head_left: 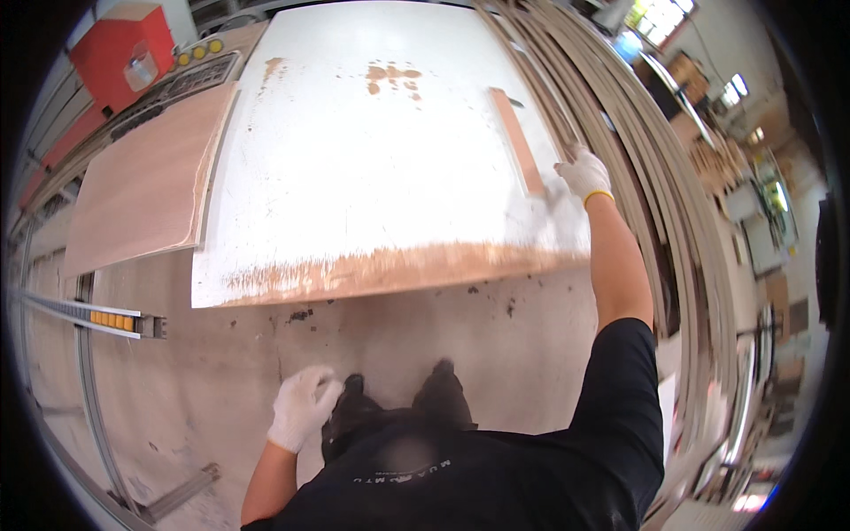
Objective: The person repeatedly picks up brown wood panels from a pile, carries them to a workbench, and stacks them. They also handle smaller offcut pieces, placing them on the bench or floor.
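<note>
A large white-faced board (381, 159) lies in front of me, its near edge worn through to bare brown wood. My right hand (586, 173), in a white knit glove with a yellow cuff, is at the board's right edge, beside long stacked wood strips (629, 133). Its fingers are curled in; whatever they grip is hidden. Just left of it, a narrow reddish-brown wood strip (518, 142) rests on the white face, with a small dark piece (516, 103) by its far end. My gloved left hand (303, 407) hangs low by my body, loosely bent, fingers apart, holding nothing.
At the left a pinkish plywood sheet (146, 181) lies next to the white board. Behind it stands a red box-shaped machine part (124, 53) beside round yellow pieces (199, 50). A metal rail with yellow rollers (113, 320) juts in at lower left, above the concrete floor (212, 354).
</note>
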Demonstrator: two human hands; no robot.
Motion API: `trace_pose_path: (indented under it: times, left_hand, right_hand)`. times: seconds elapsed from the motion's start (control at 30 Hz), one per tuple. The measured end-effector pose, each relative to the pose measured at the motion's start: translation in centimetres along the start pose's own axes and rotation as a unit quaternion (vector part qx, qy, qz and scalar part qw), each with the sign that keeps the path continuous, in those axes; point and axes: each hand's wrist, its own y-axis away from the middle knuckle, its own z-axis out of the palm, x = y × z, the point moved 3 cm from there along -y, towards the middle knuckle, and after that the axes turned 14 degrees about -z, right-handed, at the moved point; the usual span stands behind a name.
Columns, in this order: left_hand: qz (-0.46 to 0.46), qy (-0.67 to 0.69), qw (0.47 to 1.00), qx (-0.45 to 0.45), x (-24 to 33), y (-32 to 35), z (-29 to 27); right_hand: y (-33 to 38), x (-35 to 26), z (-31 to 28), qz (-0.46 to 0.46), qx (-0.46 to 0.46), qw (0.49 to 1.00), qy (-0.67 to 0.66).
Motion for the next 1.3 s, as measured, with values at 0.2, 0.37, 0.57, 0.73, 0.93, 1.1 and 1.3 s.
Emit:
trace_pose_path:
  times: [0.2,0.37,0.57,0.73,0.93,1.1,1.3]
  left_hand:
    - [-0.133,0.016,0.984,0.118,5.8,-1.5,6.2]
    - [-0.154,0.054,0.987,0.005,13.1,-4.9,11.6]
    - [0.062,0.019,0.998,0.020,30.1,-18.6,9.2]
    - [0.021,0.366,0.925,-0.105,44.1,-28.9,10.4]
    - [-0.043,0.365,0.919,-0.145,41.2,-28.8,14.2]
    - [-0.037,0.228,0.972,-0.047,32.0,-21.4,8.7]
    - [-0.066,-0.140,0.986,0.062,26.5,-4.0,-2.1]
  right_hand:
    - [-18.2,7.1,9.8,-0.144,-0.009,0.990,-0.007]
    - [-23.6,7.4,10.0,-0.031,-0.055,0.996,-0.069]
    - [-17.7,1.9,2.5,-0.083,-0.163,0.973,-0.142]
    - [-10.0,-1.4,-2.2,-0.266,-0.126,0.892,-0.344]
    - [5.5,-5.1,-4.1,-0.158,-0.199,0.782,-0.570]
    - [6.1,-9.3,-2.1,0.052,-0.257,0.547,-0.795]
    - [3.6,-25.1,3.5,-0.030,-0.144,0.483,-0.863]
